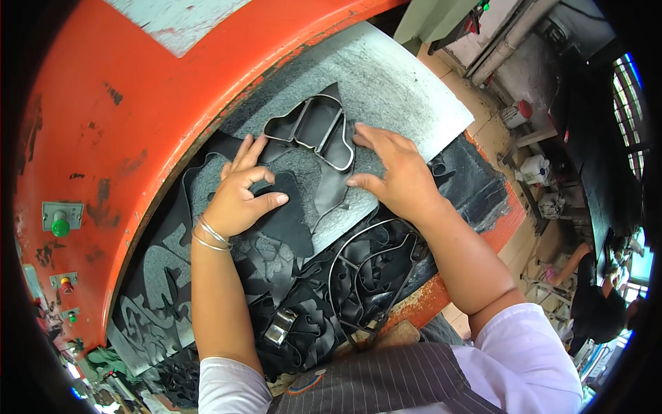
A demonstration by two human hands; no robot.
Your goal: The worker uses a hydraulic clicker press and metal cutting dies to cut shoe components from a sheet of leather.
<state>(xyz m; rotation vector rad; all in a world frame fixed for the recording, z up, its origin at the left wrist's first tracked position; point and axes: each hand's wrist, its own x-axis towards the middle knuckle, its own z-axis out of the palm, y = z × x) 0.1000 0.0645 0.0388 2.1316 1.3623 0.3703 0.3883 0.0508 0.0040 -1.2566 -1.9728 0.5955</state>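
A shaped metal cutting die [301, 123] with inner dividing bars lies on a dark leather piece [334, 181] on the pale, worn cutting board [420, 90]. My left hand [238, 196] is at the die's near left, with fingers spread and nothing gripped. Beneath its thumb is a smooth black cut piece [288, 219]. My right hand [398, 169] is just right of the die. Its thumb and fingers are apart, beside the leather's edge; whether they touch it I cannot tell.
An orange press [83, 138] with a green button [61, 226] curves around the left and top. Black scraps [303, 352] pile up nearby, with a larger metal-framed die [336, 269] and a small shiny metal block [281, 327] on them. Another person [596, 303] is at the far right.
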